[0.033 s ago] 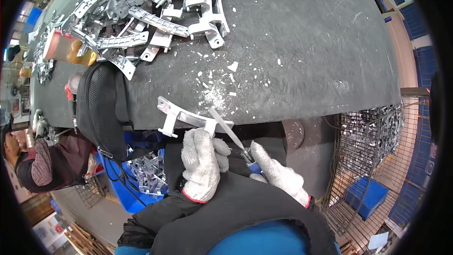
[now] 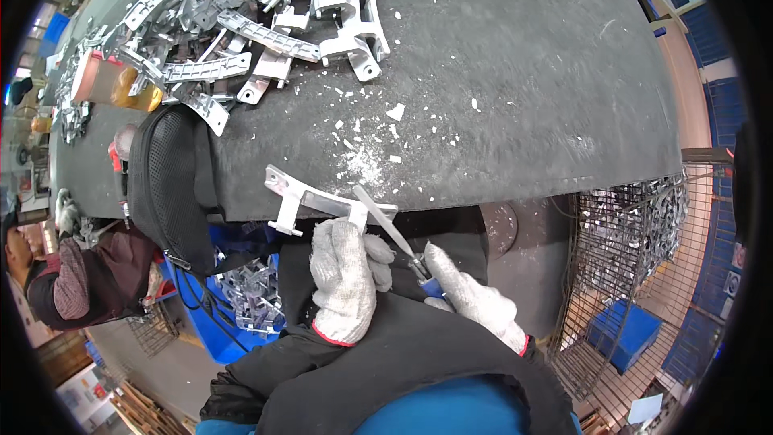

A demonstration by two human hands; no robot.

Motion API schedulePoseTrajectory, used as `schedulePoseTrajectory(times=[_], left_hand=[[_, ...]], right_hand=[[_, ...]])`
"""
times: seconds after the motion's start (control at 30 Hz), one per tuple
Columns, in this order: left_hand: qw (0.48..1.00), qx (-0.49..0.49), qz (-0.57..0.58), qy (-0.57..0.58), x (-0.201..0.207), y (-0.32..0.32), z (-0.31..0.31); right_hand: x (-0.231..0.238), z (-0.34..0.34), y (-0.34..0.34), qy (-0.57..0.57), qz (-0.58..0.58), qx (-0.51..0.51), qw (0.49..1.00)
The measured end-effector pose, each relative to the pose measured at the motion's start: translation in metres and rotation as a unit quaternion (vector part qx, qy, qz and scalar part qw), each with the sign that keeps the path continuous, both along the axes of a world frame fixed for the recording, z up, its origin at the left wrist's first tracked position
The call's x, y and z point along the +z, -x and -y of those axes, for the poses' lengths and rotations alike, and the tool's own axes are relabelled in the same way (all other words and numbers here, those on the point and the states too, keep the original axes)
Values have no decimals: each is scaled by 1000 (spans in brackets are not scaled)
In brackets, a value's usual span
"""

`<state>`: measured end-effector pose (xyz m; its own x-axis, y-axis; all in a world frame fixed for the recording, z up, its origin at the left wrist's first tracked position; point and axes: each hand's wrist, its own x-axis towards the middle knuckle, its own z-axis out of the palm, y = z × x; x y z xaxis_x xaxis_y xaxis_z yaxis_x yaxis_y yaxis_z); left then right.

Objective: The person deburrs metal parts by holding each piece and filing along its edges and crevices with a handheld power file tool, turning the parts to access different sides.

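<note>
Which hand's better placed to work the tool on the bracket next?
Likely the right hand: it grips the blue-handled tool, blade by the metal bracket; the left hand holds the bracket.

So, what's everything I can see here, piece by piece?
Held bracket: 1, silver, at the table's near edge
File: 1, grey blade, blue handle, against or just over the bracket
Loose brackets: too many to count, silver, table's far left
Flakes: many, white, mid-table
Table: 1, dark grey, centre
Bag: 1, black, table's left
Container: 1, pinkish, beside the pile
Bin: 1, blue, lower left, holding metal parts
Wire cage: 1, dark, right, holding metal parts
Co-worker: 1, maroon clothing, far left
Left hand: 1, white glove, holding the bracket
Right hand: 1, white glove, gripping the file
</note>
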<state>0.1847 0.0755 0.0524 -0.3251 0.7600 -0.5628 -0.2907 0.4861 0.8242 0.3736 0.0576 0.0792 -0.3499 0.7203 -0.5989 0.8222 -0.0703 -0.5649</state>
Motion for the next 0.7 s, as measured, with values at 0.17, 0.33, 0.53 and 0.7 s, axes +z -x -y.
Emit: schedulePoseTrajectory(times=[0.17, 0.33, 0.53, 0.7], left_hand=[[998, 17, 38, -39, -13, -1, 2], [996, 31, 64, -55, -7, -1, -1], [998, 17, 45, -41, -6, 2, 1], [996, -5, 69, -52, 2, 17, -1]], right_hand=[[-1, 17, 4, -8, -56, -69, 996], [14, 20, 10, 12, 92, -125, 988], [9, 16, 17, 12, 113, -8, 993], [6, 24, 0, -101, 40, -126, 986]])
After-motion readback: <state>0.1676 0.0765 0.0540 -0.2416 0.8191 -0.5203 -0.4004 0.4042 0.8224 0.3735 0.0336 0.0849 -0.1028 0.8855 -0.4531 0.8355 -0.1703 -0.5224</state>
